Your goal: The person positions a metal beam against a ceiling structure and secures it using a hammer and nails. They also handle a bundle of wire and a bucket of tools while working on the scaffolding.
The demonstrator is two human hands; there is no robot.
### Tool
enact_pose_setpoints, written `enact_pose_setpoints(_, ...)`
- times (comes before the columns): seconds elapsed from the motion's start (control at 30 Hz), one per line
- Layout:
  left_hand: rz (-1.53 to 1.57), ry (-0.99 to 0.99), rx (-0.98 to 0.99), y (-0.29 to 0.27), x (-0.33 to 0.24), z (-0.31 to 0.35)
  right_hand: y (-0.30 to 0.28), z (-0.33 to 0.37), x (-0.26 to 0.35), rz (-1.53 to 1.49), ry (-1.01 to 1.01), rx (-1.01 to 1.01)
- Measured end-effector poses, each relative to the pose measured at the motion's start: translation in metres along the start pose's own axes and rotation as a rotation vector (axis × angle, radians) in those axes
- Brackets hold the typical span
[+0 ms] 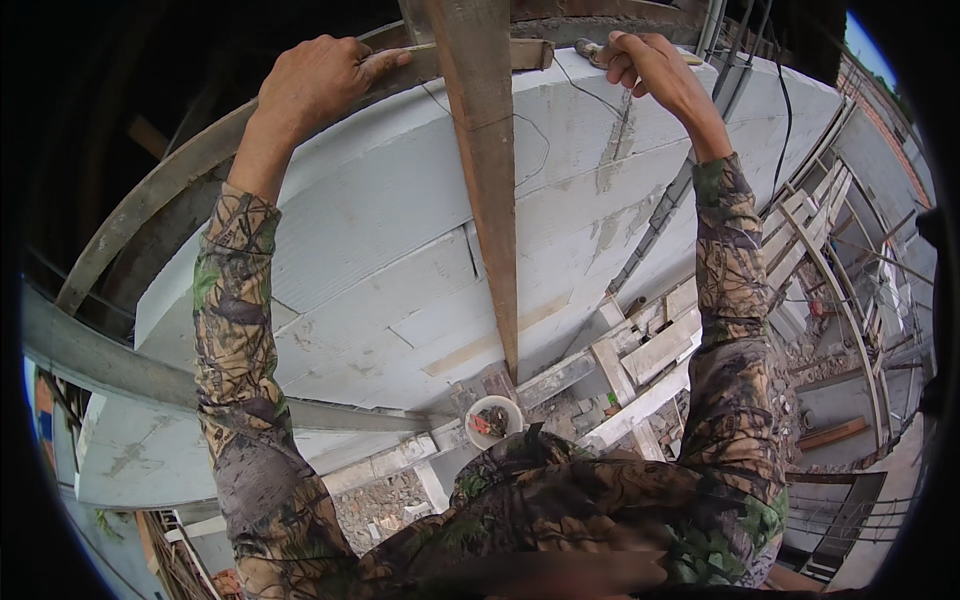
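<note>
My left hand (315,85) grips the upper edge of a long wooden board (425,62) that runs along the top of the white block wall (370,210). Its thumb lies along the wood and points right. On the other side of an upright timber (480,150), my right hand (655,75) is closed around a tool with a rounded grey metal end (588,48). The fingers hide much of this tool, so its exact kind is unclear. Thin wire (590,95) hangs down the wall face between the timber and my right hand.
A pale bucket (494,422) with scraps in it stands below, near the timber's foot. Planks (660,345) and rubble lie at the wall's base. A grey beam (120,360) crosses at left. Thin pipes and dark cables (785,110) run by the wall at right.
</note>
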State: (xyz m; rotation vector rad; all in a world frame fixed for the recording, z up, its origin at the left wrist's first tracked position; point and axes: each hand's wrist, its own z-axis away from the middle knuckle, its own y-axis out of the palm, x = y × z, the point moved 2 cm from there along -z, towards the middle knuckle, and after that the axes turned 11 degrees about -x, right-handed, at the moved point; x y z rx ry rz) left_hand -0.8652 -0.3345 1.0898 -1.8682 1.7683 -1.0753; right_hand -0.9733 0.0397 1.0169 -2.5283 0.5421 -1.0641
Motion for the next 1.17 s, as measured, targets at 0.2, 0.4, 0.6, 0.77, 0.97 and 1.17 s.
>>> enact_pose_setpoints(0.2, -0.026, 0.087, -0.167, 0.006, -0.001, 0.004, -0.044, -0.04, -0.118, 0.844, -0.293, 0.037)
enact_pose_setpoints(0.4, -0.167, 0.121, -0.447, 0.012, -0.024, 0.02, -0.048, -0.05, -0.136, 0.949, -0.336, 0.201)
enact_pose_setpoints(0.6, -0.164, 0.086, -0.595, 0.028, -0.04, 0.039, -0.058, -0.047, -0.114, 0.859, -0.337, 0.247)
enact_pose_setpoints(0.77, -0.095, 0.075, -0.621, 0.029, -0.041, 0.042, -0.05, -0.014, -0.056, 0.861, -0.367, -0.031)
enact_pose_setpoints(0.97, -0.08, 0.088, -0.645, 0.034, -0.039, 0.045, -0.033, -0.017, 0.006, 0.501, -0.195, -0.126)
enact_pose_setpoints(1.17, -0.078, 0.087, -0.648, 0.033, -0.039, 0.043, -0.043, -0.019, 0.031, 0.106, 0.062, -0.271)
